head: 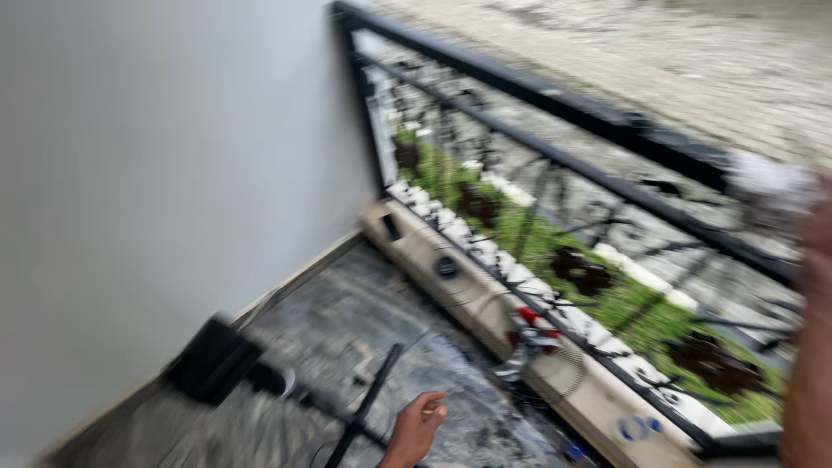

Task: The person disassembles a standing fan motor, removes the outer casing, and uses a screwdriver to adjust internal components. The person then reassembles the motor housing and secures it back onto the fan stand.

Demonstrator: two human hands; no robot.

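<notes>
Heavy motion blur. Left hand (416, 426) low at the near edge of the dark wet stone balcony floor (347, 321), fingers curled loosely, pinching nothing visible. A thin black rod on a stand (368, 403) rises just left of it, near but apart. Right arm (810, 347) fills the right edge; its hand seems to be on the black metal railing (555, 104), grip hidden by blur. Red-and-grey tool (529, 334) rests on the beige ledge (468, 290) beyond.
</notes>
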